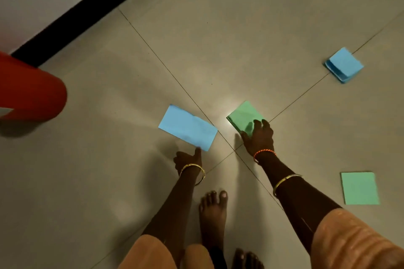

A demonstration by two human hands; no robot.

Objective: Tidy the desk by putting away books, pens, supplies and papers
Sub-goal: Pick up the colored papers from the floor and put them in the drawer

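- Papers scattered on a tiled floor (240,28); person bends over them, both arms reaching down
- right hand (260,138) rests on the near corner of a green paper stack (242,117); fingers spread and lightly bent over its top, thumb at the near-left edge; whether it actually grips the stack, cannot tell
- green stack: small, roughly square, several sheets thick, layered edge visible on its left side; lies right at the crossing of the tile joints, in a bright glare patch
- left hand (189,159) sits at the near corner of a blue sheet (188,127); one digit extended and touching that corner, other fingers curled under; nothing held
- blue sheet: single, rectangular, flat, faint crease across the middle; just left of the green stack, apart from it
- blue paper stack (344,64) far right, well apart from both hands; sheets slightly fanned
- single green sheet (360,188) near right, flat, beside the right forearm, untouched
- bare foot (215,209) near centre, between the arms
- red plastic object (30,89) at left edge, blurred
- black skirting strip (87,6) along the far-left wall
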